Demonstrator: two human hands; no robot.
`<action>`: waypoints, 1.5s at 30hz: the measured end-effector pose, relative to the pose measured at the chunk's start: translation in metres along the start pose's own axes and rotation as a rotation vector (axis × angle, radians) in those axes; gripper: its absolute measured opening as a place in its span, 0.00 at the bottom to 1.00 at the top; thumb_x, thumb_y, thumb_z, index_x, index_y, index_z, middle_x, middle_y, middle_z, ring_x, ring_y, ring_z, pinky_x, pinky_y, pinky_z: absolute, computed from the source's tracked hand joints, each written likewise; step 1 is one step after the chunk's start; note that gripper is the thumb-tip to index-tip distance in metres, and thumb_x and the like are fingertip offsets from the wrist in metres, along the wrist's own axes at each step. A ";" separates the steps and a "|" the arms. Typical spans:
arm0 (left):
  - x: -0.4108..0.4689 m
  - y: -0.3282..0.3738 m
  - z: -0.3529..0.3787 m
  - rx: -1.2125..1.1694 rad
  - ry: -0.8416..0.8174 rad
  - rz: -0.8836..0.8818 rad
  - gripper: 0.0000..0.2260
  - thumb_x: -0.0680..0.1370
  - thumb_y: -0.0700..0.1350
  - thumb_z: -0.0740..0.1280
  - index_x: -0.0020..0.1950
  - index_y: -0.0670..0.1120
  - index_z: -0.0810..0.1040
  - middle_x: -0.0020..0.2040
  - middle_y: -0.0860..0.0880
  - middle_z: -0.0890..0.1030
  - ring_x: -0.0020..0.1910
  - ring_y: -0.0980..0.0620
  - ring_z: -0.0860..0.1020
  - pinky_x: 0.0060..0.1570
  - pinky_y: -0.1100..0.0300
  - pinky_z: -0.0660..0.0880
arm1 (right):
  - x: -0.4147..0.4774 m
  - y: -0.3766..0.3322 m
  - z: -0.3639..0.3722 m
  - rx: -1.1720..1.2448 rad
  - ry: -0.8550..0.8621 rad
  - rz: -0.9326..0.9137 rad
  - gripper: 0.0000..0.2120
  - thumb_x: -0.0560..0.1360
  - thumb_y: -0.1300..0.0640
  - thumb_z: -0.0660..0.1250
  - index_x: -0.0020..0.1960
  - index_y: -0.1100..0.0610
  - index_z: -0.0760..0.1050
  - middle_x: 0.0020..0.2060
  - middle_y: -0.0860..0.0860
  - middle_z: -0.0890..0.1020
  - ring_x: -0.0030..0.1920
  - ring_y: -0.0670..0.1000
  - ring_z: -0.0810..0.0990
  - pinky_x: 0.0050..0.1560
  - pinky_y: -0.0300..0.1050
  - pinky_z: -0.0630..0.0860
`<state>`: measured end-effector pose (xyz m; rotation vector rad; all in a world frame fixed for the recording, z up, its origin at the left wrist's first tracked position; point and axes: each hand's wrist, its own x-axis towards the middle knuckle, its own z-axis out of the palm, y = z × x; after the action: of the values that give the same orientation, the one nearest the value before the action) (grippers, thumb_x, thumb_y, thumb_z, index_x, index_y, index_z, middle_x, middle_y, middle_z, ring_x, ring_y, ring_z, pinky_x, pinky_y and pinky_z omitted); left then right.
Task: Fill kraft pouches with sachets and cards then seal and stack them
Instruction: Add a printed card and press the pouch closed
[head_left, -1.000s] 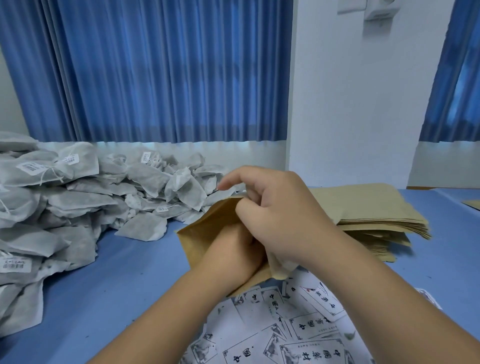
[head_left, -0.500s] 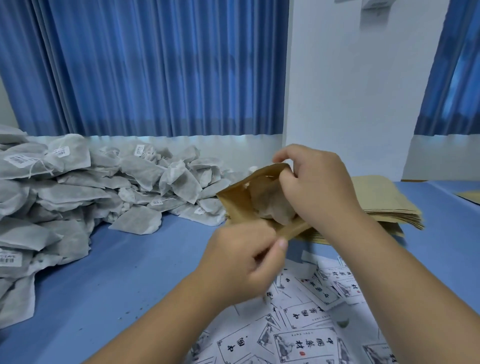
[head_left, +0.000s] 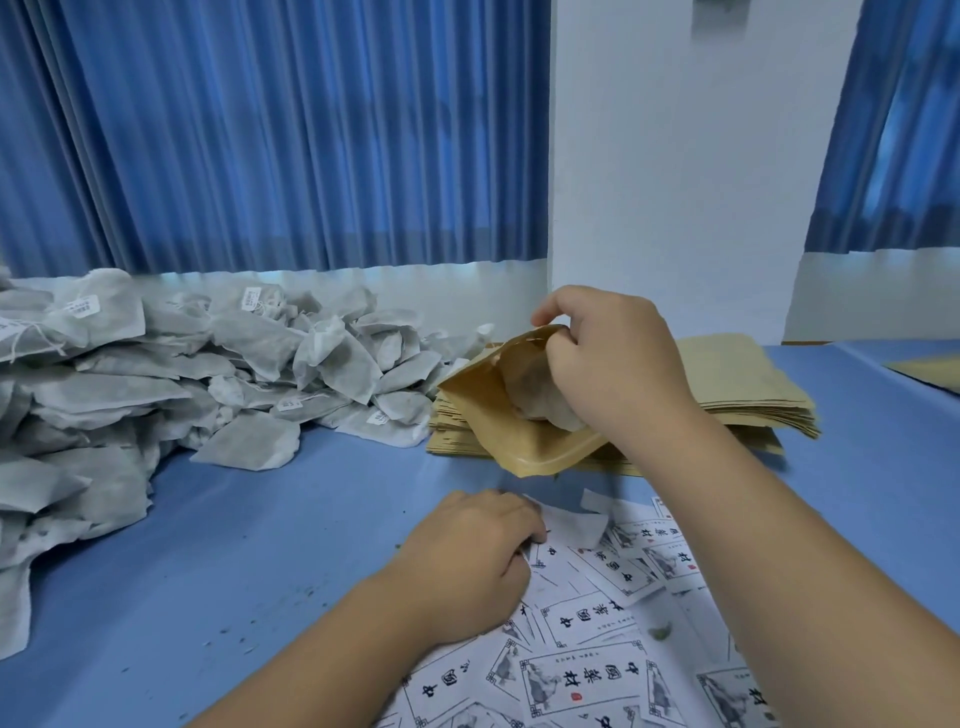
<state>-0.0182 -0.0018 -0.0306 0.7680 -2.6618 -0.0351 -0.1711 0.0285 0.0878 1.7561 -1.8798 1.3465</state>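
Two hands share the work. The right hand (head_left: 618, 364) is clamped on the mouth of a kraft pouch (head_left: 483, 415), fingers curled over its upper lip so the opening gapes toward the person. The pouch hangs tilted over the near side of the stack of empty pouches (head_left: 737, 384), around the middle of the tabletop (head_left: 234, 545). A sachet (head_left: 535, 405) sits in the opening, its pale body showing just below the palm.

The left hand (head_left: 467, 561) lies knuckles-up on the spread of printed cards (head_left: 587, 670) near the front edge, fingers bent down onto a card's border. The fingertips are hidden, so I cannot tell whether a card is pinched or only touched. A heap of sachets (head_left: 156, 384) fills the back left corner and runs along the left edge.

The likely next step is getting a card into the pouch, and several things could spoil it:
- The cards overlap loosely, so the fingers may drag up two or push the spread away.
- The pouch is held by one lip only, so its mouth may sag shut.
- The sachet bulges near the opening, so a card corner could catch on it and crumple.
- If the pouch tips further, the sachet could slide out.
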 end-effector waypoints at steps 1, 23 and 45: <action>0.000 -0.002 0.000 -0.003 -0.001 -0.007 0.15 0.75 0.42 0.58 0.59 0.51 0.76 0.60 0.56 0.76 0.59 0.56 0.70 0.62 0.59 0.64 | 0.000 0.000 0.000 0.007 0.003 0.000 0.14 0.72 0.62 0.59 0.48 0.47 0.79 0.32 0.48 0.74 0.40 0.55 0.75 0.39 0.46 0.74; -0.001 -0.010 0.000 0.034 -0.080 0.057 0.19 0.77 0.44 0.55 0.67 0.51 0.72 0.74 0.55 0.65 0.70 0.57 0.63 0.67 0.58 0.60 | 0.001 0.001 -0.005 0.023 0.007 0.009 0.14 0.72 0.62 0.60 0.47 0.48 0.79 0.27 0.45 0.70 0.39 0.54 0.74 0.38 0.46 0.73; -0.022 0.009 -0.029 0.066 0.461 0.221 0.09 0.71 0.34 0.71 0.47 0.45 0.79 0.41 0.51 0.77 0.41 0.50 0.74 0.40 0.58 0.72 | 0.002 0.002 -0.007 0.054 0.012 0.021 0.14 0.72 0.63 0.59 0.47 0.48 0.80 0.26 0.45 0.69 0.35 0.51 0.72 0.34 0.42 0.67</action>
<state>0.0051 0.0198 -0.0103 0.4305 -2.2952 0.2574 -0.1759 0.0317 0.0923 1.7544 -1.8773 1.4255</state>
